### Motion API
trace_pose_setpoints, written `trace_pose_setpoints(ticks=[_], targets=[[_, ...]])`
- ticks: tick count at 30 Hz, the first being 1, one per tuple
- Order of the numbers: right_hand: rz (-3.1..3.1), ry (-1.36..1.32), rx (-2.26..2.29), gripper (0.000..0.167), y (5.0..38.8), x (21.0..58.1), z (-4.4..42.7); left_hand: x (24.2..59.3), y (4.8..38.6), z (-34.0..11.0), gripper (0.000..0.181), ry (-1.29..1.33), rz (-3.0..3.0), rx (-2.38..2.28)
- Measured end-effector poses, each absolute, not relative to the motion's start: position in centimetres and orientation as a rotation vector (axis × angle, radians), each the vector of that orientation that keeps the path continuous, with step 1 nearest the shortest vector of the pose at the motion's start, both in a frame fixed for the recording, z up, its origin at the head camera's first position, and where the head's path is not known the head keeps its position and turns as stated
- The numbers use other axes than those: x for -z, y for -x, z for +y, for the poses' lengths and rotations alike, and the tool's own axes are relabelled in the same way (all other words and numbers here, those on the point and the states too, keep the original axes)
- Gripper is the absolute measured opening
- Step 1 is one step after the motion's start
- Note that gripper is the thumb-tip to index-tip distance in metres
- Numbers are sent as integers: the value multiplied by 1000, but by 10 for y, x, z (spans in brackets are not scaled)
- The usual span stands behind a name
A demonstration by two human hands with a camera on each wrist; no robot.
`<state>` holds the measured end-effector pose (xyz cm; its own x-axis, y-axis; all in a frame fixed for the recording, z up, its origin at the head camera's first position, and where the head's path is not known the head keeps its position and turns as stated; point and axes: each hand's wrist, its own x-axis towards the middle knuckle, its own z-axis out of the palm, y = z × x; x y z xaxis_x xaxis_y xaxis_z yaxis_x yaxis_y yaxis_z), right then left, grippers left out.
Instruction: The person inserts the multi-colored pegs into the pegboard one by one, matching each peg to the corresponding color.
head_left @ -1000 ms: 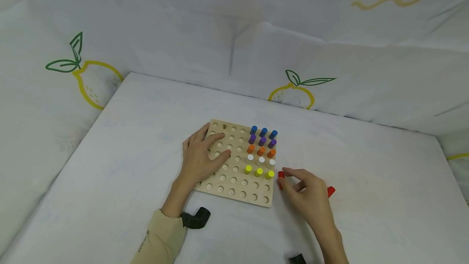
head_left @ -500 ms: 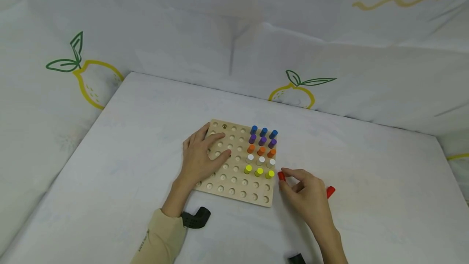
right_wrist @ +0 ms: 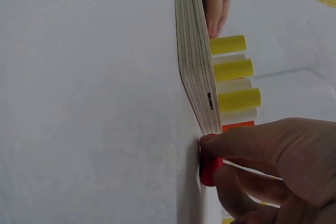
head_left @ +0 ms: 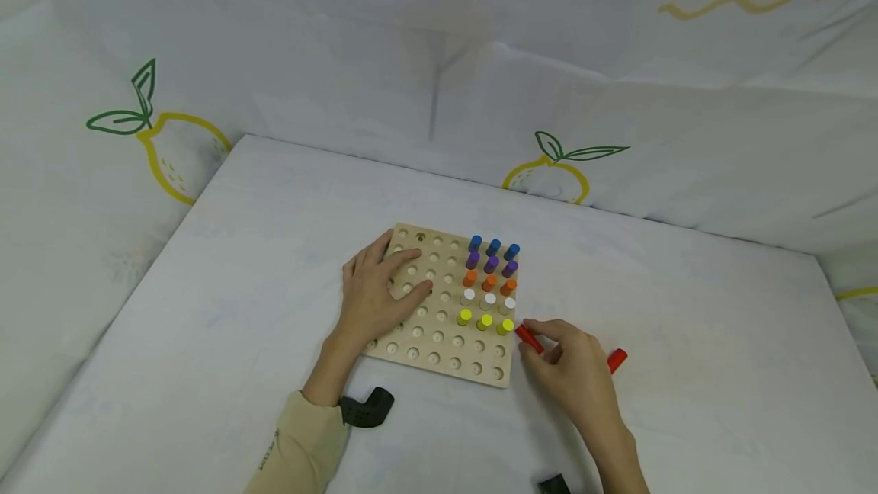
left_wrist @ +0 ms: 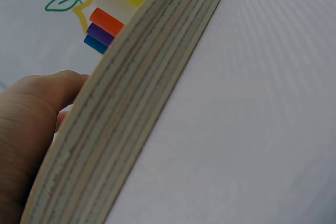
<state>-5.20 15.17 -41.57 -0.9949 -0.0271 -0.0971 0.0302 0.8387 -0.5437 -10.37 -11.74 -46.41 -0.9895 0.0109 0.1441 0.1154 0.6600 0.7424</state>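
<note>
A light wooden pegboard (head_left: 434,359) lies flat on the table. Its right side carries rows of upright pegs, from the far end blue (head_left: 494,248), purple (head_left: 491,264), orange (head_left: 489,283), white (head_left: 488,300) and yellow (head_left: 485,322). My left hand (head_left: 373,296) rests on the board's left part with thumb and fingers spread, over some of the holes. Just off the board's right edge, my right hand (head_left: 572,364) pinches a red peg (head_left: 530,338) between thumb and fingers. That peg leans, its upper end toward the board; the right wrist view also shows this red peg (right_wrist: 210,167) beside the board's corner.
Another red peg (head_left: 617,360) lies on the table right of my right hand, partly behind it. A black wrist device (head_left: 368,408) sits at my left wrist, and a second black piece (head_left: 554,483) shows at the bottom edge. A white cloth wall (head_left: 384,59) stands behind the table.
The red peg in my right hand has tipped from nearly upright to slanting toward the board. My right hand has shifted slightly left and nearer. The left hand has stayed still.
</note>
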Motion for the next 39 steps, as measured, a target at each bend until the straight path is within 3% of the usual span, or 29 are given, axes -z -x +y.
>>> trace_pose_setpoints(ticks=[13,39], targets=[[2938,-13,770,25,53,418,150,462,103,-118,50,104,-2746,1254],[3082,114,1107,19,49,408,151,462,103,-117,51,100,-2755,1245]])
